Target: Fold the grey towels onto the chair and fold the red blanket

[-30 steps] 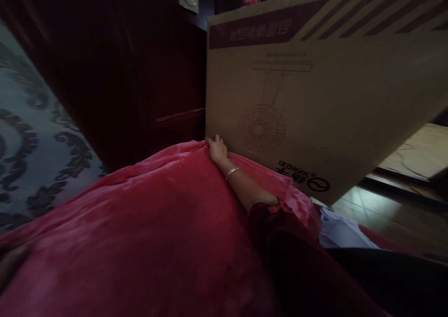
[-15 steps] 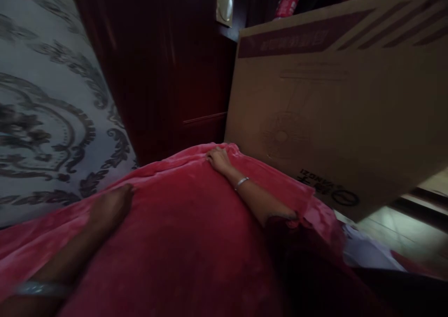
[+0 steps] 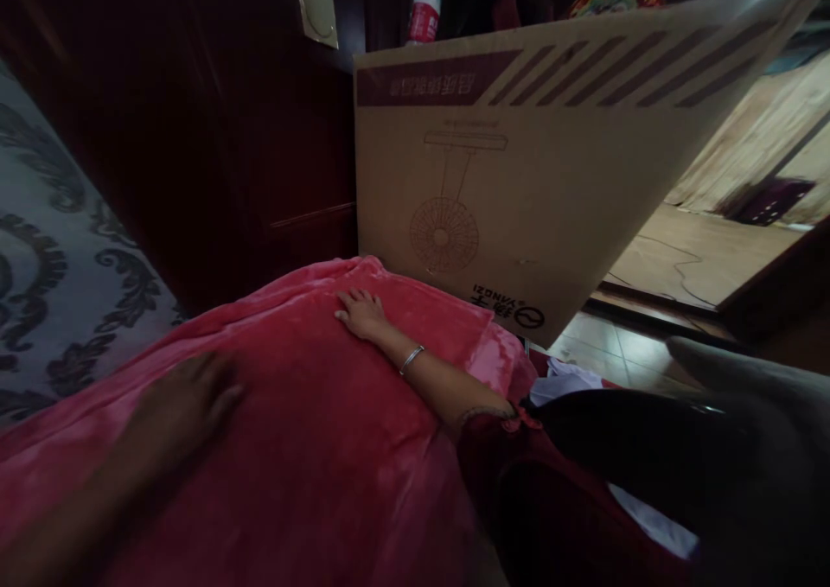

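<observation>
A reddish-pink plush blanket (image 3: 291,397) spreads over a surface in front of me, its far edge rumpled. My right hand (image 3: 364,314) lies palm down on it near that far edge, fingers spread, with a silver bangle on the wrist. Farther left and nearer to me, my left hand (image 3: 185,401) is over the blanket, somewhat blurred. Its thumb stands apart from the fingers and it holds nothing. Whether its palm presses on the cloth I cannot tell.
A large cardboard box (image 3: 551,163) printed with a fan stands beyond the blanket, with a bottle (image 3: 428,3) behind it. Dark red wooden panelling (image 3: 259,137) and patterned wallpaper (image 3: 110,310) border the left. At right are a black curved object (image 3: 616,431) and tiled floor (image 3: 603,341).
Both hands have gone from closed on the blanket to open. My right hand has flattened near the far edge. The view has turned to the right, showing more of the box and floor.
</observation>
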A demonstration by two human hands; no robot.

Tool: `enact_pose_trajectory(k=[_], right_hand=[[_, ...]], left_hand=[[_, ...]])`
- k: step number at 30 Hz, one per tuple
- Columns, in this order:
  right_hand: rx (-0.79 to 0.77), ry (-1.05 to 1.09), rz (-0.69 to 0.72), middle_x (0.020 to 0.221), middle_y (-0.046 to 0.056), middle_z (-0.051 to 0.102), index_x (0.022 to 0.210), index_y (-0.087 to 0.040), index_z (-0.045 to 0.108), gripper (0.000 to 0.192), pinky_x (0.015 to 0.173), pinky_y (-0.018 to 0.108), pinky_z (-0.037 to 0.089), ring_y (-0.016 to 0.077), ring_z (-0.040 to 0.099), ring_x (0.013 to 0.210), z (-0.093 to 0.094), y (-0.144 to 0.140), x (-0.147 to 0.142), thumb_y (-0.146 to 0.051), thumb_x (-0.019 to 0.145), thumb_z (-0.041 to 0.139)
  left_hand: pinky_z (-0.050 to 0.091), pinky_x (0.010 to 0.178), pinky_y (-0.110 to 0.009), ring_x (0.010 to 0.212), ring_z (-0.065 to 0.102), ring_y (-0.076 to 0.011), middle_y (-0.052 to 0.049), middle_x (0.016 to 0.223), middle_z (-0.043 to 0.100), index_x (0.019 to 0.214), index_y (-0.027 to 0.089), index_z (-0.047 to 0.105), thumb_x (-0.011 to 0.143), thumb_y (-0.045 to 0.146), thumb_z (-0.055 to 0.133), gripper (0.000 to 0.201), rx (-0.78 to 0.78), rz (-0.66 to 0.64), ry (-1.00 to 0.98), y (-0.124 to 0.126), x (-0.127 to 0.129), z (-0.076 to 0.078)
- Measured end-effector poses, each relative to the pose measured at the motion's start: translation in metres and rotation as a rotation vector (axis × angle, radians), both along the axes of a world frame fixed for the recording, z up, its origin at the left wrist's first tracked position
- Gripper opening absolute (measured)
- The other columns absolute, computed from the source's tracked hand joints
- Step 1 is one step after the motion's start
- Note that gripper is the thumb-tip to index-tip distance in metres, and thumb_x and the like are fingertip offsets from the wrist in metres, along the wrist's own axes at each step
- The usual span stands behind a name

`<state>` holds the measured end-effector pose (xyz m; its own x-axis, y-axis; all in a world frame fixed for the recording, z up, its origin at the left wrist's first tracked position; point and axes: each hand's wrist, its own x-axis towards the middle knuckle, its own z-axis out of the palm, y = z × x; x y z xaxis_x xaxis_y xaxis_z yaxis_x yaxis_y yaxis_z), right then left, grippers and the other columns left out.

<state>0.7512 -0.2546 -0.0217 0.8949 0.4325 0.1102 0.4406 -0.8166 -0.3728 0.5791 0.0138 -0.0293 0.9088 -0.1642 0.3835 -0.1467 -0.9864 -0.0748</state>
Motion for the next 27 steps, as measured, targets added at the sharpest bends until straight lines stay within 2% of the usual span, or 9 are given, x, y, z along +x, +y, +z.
enact_pose_trajectory(k=[3,6,9,12,16,19,23,27], right_hand=[[-0.005,0.042,0.005,0.164,0.01,0.028,0.156,-0.026,0.035,0.057,0.12,0.057,0.017,0.0297,0.02,0.151,0.0,-0.021,-0.032,-0.046,0.103,0.041],[-0.038,0.082,-0.006,0.166,0.007,0.023,0.157,-0.031,0.032,0.058,0.119,0.062,0.013,0.0307,0.014,0.153,-0.003,-0.047,-0.062,-0.051,0.103,0.039],[-0.067,0.095,-0.031,0.166,0.007,0.022,0.157,-0.031,0.034,0.057,0.119,0.061,0.013,0.0301,0.013,0.153,-0.008,-0.074,-0.089,-0.052,0.104,0.036],[-0.053,0.071,-0.063,0.165,0.009,0.027,0.154,-0.028,0.04,0.054,0.119,0.057,0.017,0.0283,0.019,0.152,-0.013,-0.097,-0.116,-0.049,0.105,0.034],[-0.02,0.016,-0.071,0.16,0.011,0.037,0.147,-0.024,0.05,0.05,0.119,0.052,0.02,0.0269,0.029,0.148,-0.019,-0.119,-0.148,-0.046,0.105,0.036],[0.008,-0.035,-0.083,0.157,0.011,0.042,0.145,-0.023,0.054,0.048,0.119,0.051,0.021,0.0259,0.033,0.146,-0.025,-0.128,-0.166,-0.044,0.105,0.038],[0.001,-0.086,-0.099,0.155,0.01,0.045,0.144,-0.025,0.054,0.045,0.121,0.051,0.018,0.0239,0.034,0.146,-0.035,-0.136,-0.177,-0.04,0.104,0.04],[-0.023,-0.144,-0.098,0.157,0.006,0.042,0.147,-0.028,0.05,0.045,0.121,0.048,0.018,0.0215,0.031,0.148,-0.045,-0.14,-0.182,-0.037,0.105,0.04]], left_hand=[[0.029,0.119,-0.054,0.142,0.042,-0.0302,-0.01,0.153,0.049,0.145,0.02,0.05,0.099,0.055,0.031,0.061,0.008,-0.187,0.191,-0.067,-0.035,0.002],[0.025,0.119,-0.06,0.149,0.03,-0.0311,-0.007,0.161,0.037,0.154,0.029,0.038,0.099,0.055,0.035,0.061,0.016,-0.26,0.373,-0.096,-0.06,-0.004],[0.024,0.12,-0.06,0.151,0.028,-0.031,-0.008,0.162,0.034,0.155,0.026,0.036,0.1,0.052,0.033,0.061,-0.01,-0.197,0.407,-0.089,-0.078,-0.008],[0.028,0.119,-0.058,0.146,0.037,-0.0323,-0.013,0.158,0.041,0.151,0.021,0.045,0.099,0.054,0.036,0.062,-0.04,-0.162,0.345,-0.079,-0.101,-0.011],[0.039,0.115,-0.051,0.139,0.048,-0.0296,-0.009,0.153,0.049,0.149,0.027,0.048,0.095,0.054,0.046,0.06,-0.043,-0.321,0.186,-0.087,-0.147,-0.03],[0.046,0.11,-0.045,0.128,0.059,-0.0271,-0.008,0.144,0.059,0.144,0.03,0.054,0.095,0.05,0.05,0.054,-0.039,-0.345,0.084,-0.096,-0.171,-0.048],[0.049,0.104,-0.046,0.121,0.063,-0.0287,-0.011,0.133,0.066,0.136,0.026,0.062,0.097,0.051,0.045,0.05,0.004,-0.324,0.026,-0.1,-0.175,-0.059],[0.044,0.11,-0.045,0.131,0.056,-0.0281,-0.011,0.143,0.06,0.144,0.026,0.055,0.097,0.051,0.044,0.054,0.008,-0.293,0.1,-0.105,-0.18,-0.06]])
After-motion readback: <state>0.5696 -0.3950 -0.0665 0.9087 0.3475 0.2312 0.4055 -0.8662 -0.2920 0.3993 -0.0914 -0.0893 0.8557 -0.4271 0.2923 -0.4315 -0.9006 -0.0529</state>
